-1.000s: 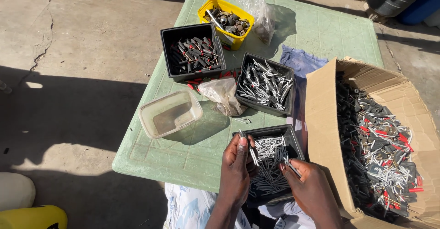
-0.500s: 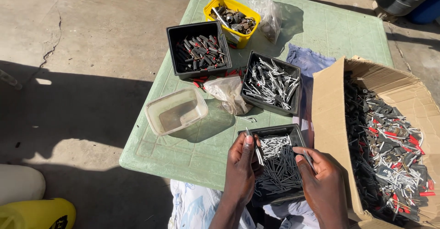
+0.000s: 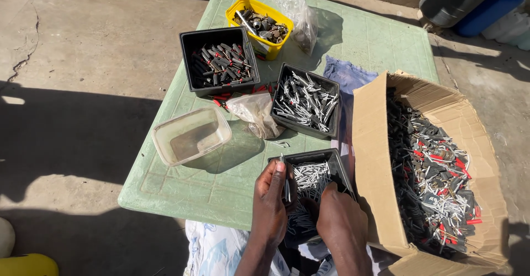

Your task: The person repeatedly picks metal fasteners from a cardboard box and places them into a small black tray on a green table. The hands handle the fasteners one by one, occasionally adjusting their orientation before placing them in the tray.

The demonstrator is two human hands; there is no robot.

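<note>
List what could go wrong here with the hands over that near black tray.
The near black tray sits at the green table's front edge, partly overhanging; a push from the right hand might tip it off. The left hand pinches a thin metal pin at its fingertips; it could slip. The overfull cardboard box alongside may spill parts.

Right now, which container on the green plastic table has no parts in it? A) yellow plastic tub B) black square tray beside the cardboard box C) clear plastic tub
C: the clear plastic tub shows only its bare bottom; the other containers hold small parts.
</note>
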